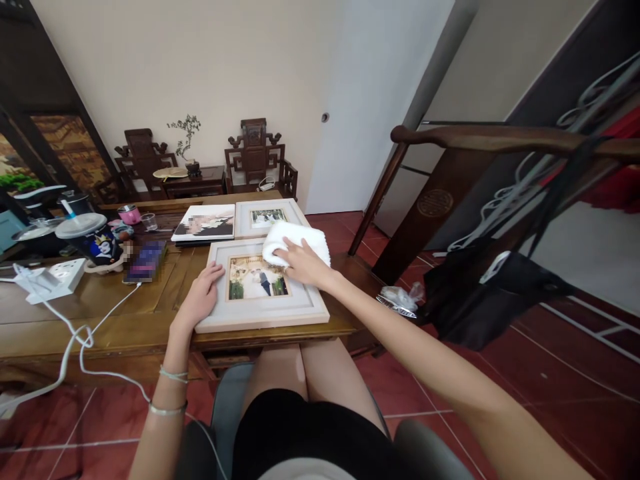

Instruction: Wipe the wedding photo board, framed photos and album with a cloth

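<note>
Frame (257, 280) touches left hand (204, 293); cloth (300, 235) under right hand (303, 261).

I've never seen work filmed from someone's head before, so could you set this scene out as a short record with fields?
Left grip: bare hand on the left edge of the near picture frame
Right grip: bare hand on a folded white cloth; whether it pinches the cloth is unclear
Cloth position: over the near frame's far right corner
Beyond the near frame: a second frame, with a photo panel left of it
Farther left: phone on a white cable; white power strip
Surface: wooden table
</note>
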A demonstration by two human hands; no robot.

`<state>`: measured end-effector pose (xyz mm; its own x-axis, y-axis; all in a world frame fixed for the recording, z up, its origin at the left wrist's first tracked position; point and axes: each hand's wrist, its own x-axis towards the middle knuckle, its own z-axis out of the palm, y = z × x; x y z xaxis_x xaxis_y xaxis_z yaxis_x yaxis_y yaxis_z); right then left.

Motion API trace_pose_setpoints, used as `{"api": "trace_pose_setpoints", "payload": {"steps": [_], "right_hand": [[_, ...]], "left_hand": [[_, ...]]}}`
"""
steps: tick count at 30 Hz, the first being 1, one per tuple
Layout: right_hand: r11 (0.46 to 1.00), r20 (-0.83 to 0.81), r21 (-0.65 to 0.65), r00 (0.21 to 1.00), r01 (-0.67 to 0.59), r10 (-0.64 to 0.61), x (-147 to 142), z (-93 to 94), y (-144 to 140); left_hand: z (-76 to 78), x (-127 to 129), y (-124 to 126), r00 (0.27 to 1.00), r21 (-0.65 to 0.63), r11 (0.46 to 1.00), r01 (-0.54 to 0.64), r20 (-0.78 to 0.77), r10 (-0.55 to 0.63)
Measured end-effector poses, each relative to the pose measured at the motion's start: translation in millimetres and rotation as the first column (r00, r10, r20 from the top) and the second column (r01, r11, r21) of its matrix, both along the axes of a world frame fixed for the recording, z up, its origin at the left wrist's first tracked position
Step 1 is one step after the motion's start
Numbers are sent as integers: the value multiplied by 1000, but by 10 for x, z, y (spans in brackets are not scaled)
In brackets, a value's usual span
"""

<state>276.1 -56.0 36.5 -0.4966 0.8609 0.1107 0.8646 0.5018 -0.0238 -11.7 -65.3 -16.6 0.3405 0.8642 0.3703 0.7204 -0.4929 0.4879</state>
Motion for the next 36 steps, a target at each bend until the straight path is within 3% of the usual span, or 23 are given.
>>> {"api": "trace_pose_setpoints", "payload": {"steps": [2, 5, 10, 13, 17, 22, 27, 31, 36], "right_hand": [[1000, 18, 18, 1000, -6, 6, -11, -18, 4], [996, 64, -14, 994, -84, 84, -19, 39, -222], [928, 51, -297, 967, -224, 250, 11, 343, -876], [892, 27, -384, 963, -239, 269, 11, 458, -1100], [923, 13, -309, 969, -230, 245, -6, 328, -959], [991, 25, -22, 990, -136, 136, 19, 18, -316], [998, 33, 58, 999, -40, 38, 2, -65, 76], [994, 107, -6, 988, -113, 113, -38, 25, -133], [944, 89, -255, 967, -209, 238, -35, 306, -734]], "left_hand": [[-4, 0, 4, 1000, 3, 1000, -2, 2, 2], [-11, 2, 10, 1000, 7, 1000, 2, 3, -2], [-26, 4, 16, 1000, 19, 1000, 0, -5, 0], [-33, 3, 13, 1000, 27, 1000, 6, -4, -5], [-34, 0, 9, 1000, 34, 999, 26, 6, -27], [-39, -9, 14, 999, 34, 999, 34, 4, -34], [-34, -9, 18, 1000, 31, 999, 26, 0, -26], [-27, 2, 16, 1000, 23, 999, 26, 12, -26], [-35, 12, 15, 1000, 28, 999, 18, 12, -18]]}}
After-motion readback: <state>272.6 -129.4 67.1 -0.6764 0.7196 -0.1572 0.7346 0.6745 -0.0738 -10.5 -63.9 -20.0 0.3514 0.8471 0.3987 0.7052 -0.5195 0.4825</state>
